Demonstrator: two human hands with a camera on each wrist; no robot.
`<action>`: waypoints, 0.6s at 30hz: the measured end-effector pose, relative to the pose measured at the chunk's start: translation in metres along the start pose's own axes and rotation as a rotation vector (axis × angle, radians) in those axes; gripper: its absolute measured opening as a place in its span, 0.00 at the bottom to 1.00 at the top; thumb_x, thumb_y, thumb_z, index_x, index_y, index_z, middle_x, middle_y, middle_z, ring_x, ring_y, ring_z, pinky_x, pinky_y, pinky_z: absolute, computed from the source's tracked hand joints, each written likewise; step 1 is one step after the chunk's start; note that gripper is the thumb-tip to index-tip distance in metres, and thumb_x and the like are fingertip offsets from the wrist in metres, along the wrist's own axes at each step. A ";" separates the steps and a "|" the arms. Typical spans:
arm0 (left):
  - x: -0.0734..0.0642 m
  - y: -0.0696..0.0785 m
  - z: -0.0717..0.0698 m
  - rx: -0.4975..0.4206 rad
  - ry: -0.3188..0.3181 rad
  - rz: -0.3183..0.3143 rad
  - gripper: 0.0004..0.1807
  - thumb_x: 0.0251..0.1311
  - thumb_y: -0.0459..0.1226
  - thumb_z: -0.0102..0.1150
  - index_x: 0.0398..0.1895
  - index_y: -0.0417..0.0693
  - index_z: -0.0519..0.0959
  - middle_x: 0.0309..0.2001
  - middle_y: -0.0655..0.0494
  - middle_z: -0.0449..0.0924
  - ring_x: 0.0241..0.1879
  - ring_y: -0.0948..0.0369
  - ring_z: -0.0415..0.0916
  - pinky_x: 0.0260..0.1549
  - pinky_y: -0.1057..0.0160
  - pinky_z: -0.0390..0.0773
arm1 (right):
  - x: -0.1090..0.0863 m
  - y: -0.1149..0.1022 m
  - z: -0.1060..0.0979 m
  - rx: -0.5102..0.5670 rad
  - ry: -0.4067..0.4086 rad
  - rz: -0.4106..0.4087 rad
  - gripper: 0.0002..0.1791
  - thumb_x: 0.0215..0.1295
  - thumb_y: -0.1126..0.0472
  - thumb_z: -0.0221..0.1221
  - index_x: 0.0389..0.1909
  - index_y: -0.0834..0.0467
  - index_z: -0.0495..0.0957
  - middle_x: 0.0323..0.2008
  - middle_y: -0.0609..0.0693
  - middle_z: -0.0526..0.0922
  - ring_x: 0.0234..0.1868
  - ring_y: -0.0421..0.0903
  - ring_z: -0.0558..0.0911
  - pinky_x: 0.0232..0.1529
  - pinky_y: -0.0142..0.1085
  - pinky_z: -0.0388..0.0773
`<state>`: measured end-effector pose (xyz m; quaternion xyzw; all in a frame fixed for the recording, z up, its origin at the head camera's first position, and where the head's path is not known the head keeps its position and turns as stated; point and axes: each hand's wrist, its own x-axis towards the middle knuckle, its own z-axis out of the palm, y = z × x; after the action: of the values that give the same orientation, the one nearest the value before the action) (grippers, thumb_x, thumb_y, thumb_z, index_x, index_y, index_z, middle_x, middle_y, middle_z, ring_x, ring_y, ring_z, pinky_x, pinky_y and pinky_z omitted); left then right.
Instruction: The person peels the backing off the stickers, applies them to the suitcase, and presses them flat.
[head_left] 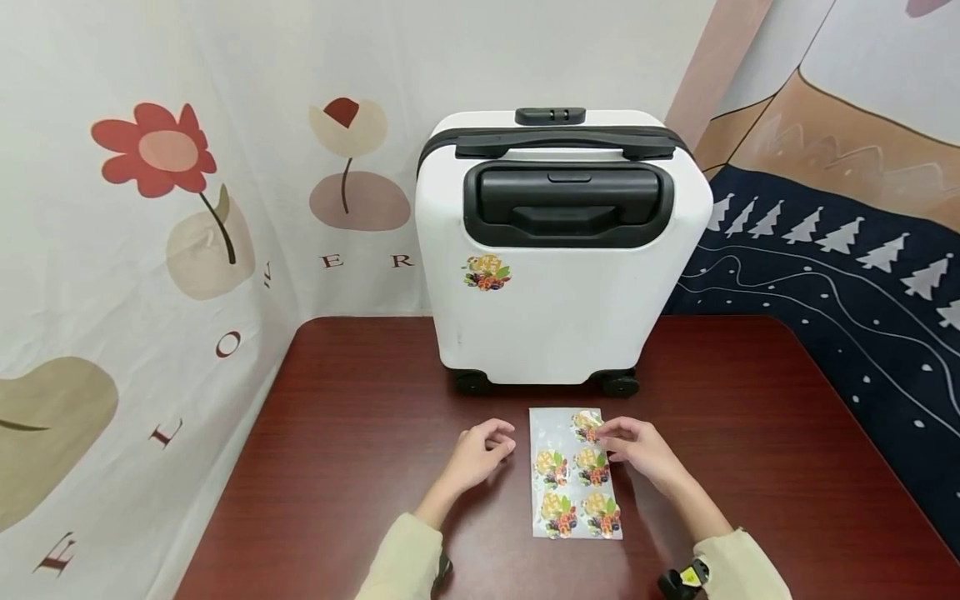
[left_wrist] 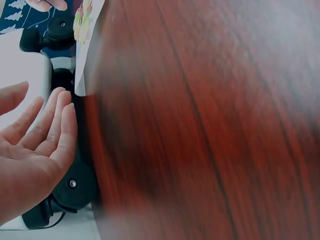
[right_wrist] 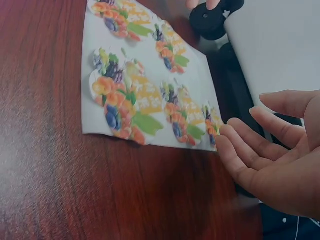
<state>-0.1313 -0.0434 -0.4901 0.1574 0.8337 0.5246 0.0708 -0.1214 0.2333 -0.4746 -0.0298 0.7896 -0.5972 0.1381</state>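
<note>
A white sheet of stickers (head_left: 545, 429) lies on the table, bearing several fruit-cluster stickers; its upper left spot is bare. My right hand (head_left: 639, 450) is at the sheet's right edge, fingertips right by the top right sticker (head_left: 584, 425). In the right wrist view its fingers are loosely bent, with nothing between them and the thumb. To the left of the sheet hovers my left hand (head_left: 482, 454), apart from it, fingers relaxed and holding nothing. Behind both hands stands a white suitcase (head_left: 555, 325) with one matching fruit sticker (head_left: 487, 273) on its front, below the black handle recess.
The suitcase rests on black wheels (head_left: 619, 384) toward the back of the dark red wooden table (head_left: 337, 467). A printed white cloth (head_left: 247, 83) hangs behind and to the left. On the right hangs a dark blue cloth (head_left: 817, 292) with white trees.
</note>
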 end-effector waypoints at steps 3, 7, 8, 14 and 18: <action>0.000 0.001 0.004 0.023 -0.010 -0.016 0.11 0.58 0.32 0.56 0.44 0.36 0.76 0.33 0.50 0.80 0.34 0.56 0.79 0.32 0.65 0.76 | 0.000 0.004 -0.002 -0.012 0.028 0.015 0.13 0.62 0.67 0.55 0.44 0.73 0.72 0.45 0.67 0.76 0.46 0.59 0.77 0.40 0.44 0.77; 0.002 0.001 0.011 0.043 -0.017 -0.044 0.12 0.58 0.34 0.57 0.44 0.38 0.76 0.34 0.51 0.81 0.35 0.56 0.78 0.36 0.62 0.75 | 0.000 0.006 -0.005 -0.021 0.063 0.029 0.12 0.62 0.68 0.54 0.43 0.73 0.73 0.45 0.66 0.77 0.46 0.57 0.77 0.41 0.43 0.77; 0.002 0.001 0.012 0.043 -0.019 -0.050 0.12 0.58 0.34 0.57 0.44 0.38 0.76 0.34 0.51 0.81 0.35 0.56 0.78 0.36 0.62 0.75 | 0.001 0.007 -0.006 -0.027 0.069 0.030 0.12 0.62 0.68 0.54 0.43 0.73 0.73 0.44 0.66 0.77 0.46 0.56 0.77 0.40 0.43 0.77; 0.005 -0.001 0.022 0.039 -0.034 -0.068 0.14 0.56 0.33 0.58 0.44 0.35 0.75 0.34 0.48 0.80 0.35 0.55 0.78 0.35 0.63 0.76 | 0.000 0.010 -0.009 -0.018 0.114 0.065 0.13 0.61 0.69 0.55 0.43 0.74 0.73 0.44 0.65 0.77 0.43 0.53 0.77 0.39 0.42 0.77; 0.008 0.000 0.027 0.044 -0.039 -0.082 0.15 0.56 0.32 0.57 0.46 0.35 0.74 0.35 0.48 0.80 0.36 0.55 0.77 0.38 0.60 0.74 | -0.002 0.013 -0.009 0.008 0.117 0.093 0.14 0.61 0.69 0.55 0.43 0.75 0.72 0.44 0.65 0.76 0.41 0.49 0.77 0.40 0.42 0.77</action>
<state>-0.1312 -0.0175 -0.5021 0.1349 0.8493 0.4995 0.1047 -0.1205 0.2458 -0.4843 0.0424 0.7944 -0.5940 0.1197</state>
